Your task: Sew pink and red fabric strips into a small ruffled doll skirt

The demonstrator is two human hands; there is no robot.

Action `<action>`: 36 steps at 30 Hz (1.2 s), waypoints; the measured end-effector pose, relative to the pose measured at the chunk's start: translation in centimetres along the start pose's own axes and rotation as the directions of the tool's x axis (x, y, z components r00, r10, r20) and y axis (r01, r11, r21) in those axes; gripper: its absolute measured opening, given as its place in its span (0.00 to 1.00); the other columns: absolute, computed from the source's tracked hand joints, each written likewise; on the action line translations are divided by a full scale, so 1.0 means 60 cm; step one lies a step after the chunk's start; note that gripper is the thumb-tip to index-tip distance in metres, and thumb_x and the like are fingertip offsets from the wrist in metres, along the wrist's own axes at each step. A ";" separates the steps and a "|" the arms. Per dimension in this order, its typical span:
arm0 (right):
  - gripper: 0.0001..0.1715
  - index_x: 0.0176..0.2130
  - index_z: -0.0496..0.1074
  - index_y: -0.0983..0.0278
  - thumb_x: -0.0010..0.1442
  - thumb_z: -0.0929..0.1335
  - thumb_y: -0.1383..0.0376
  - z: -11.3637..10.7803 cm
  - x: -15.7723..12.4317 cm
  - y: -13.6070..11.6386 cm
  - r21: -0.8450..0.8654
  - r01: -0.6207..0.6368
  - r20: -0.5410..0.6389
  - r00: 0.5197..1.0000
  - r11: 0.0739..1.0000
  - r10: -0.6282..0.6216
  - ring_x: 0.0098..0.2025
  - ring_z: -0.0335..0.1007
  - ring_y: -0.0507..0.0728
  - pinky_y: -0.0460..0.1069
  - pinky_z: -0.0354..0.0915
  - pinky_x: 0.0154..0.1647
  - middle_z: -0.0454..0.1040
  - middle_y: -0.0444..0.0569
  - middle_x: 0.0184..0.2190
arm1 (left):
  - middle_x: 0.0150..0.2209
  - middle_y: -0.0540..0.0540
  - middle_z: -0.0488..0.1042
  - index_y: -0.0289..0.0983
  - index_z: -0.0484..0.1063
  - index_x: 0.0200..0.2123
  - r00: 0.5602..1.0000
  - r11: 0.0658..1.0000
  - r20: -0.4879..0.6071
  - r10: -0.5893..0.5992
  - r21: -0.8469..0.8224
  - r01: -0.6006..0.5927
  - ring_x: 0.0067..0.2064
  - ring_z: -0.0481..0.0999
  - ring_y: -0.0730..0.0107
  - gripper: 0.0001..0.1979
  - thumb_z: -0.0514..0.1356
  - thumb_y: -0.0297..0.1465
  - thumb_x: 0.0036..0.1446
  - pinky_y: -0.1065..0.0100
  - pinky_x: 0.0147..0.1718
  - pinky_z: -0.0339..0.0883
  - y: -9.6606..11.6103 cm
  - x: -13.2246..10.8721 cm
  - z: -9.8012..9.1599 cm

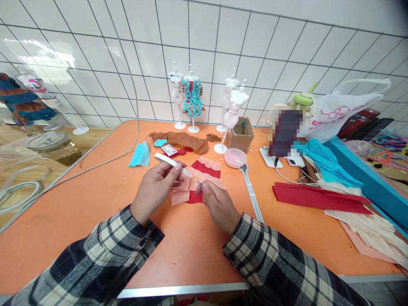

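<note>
My left hand (157,187) pinches a narrow white strip (165,160) that curves up and away to the left. Facing it, my right hand (219,203) is closed on a thin, pointed tool (198,183), its tip close to the strip's lower end. I cannot make out whether tip and strip touch. Beneath and behind both hands, pink paper pieces (180,196) and a red and pink striped piece (207,168) lie on the orange table (191,250). A pink bowl (235,158) stands just beyond them.
Small white mannequins (237,102) and one in a turquoise ruffled dress (193,100) stand at the back near a cardboard box (241,135). Grey tongs (251,193) lie right of my hands. Red paper (318,199) is further right. A cable (137,102) crosses the left side.
</note>
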State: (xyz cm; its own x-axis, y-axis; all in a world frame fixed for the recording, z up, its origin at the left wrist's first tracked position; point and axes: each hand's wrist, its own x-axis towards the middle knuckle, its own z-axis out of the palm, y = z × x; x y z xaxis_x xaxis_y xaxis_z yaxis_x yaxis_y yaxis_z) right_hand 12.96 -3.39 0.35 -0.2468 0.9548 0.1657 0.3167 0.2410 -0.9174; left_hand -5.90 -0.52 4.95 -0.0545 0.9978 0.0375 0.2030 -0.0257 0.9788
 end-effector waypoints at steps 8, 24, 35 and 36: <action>0.20 0.36 0.64 0.59 0.75 0.56 0.53 0.004 -0.003 0.002 0.045 -0.086 0.094 0.992 0.995 0.081 0.27 0.65 0.53 0.47 0.60 0.29 0.67 0.42 0.26 | 0.29 0.45 0.78 0.38 0.80 0.40 0.998 0.998 0.054 -0.013 0.067 0.009 0.31 0.78 0.62 0.31 0.66 0.60 0.51 0.64 0.32 0.74 0.012 0.009 -0.027; 0.13 0.30 0.74 0.64 0.52 0.74 0.57 0.003 0.015 -0.007 0.331 -0.206 0.009 0.976 0.921 0.215 0.27 0.62 0.51 0.47 0.63 0.30 0.69 0.42 0.23 | 0.24 0.46 0.78 0.39 0.82 0.25 0.973 0.996 0.224 -0.057 0.081 0.039 0.27 0.73 0.66 0.21 0.72 0.52 0.47 0.67 0.29 0.71 0.007 -0.010 0.006; 0.22 0.37 0.76 0.67 0.51 0.76 0.52 0.007 0.016 -0.002 0.462 -0.376 0.182 0.927 0.803 0.328 0.20 0.61 0.48 0.45 0.55 0.19 0.79 0.48 0.28 | 0.34 0.44 0.84 0.36 0.81 0.43 0.927 0.963 0.328 -0.183 -0.132 0.237 0.35 0.83 0.61 0.28 0.80 0.40 0.38 0.62 0.39 0.75 -0.005 0.002 -0.007; 0.22 0.38 0.76 0.67 0.53 0.75 0.52 0.009 0.015 -0.002 0.449 -0.373 0.172 0.928 0.812 0.331 0.19 0.59 0.47 0.45 0.54 0.18 0.79 0.48 0.28 | 0.33 0.45 0.83 0.36 0.81 0.43 0.942 0.966 0.288 -0.171 -0.140 0.218 0.34 0.82 0.62 0.28 0.80 0.40 0.38 0.63 0.38 0.76 -0.004 0.003 -0.007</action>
State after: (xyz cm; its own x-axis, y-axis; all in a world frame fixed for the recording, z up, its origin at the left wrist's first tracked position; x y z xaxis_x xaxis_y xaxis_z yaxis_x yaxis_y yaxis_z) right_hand 12.22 -2.67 0.42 -0.2818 0.9358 -0.2120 -0.0622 -0.2383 -0.9692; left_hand -6.36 -0.38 4.82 0.1951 0.9622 -0.1901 0.0473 0.1844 0.9817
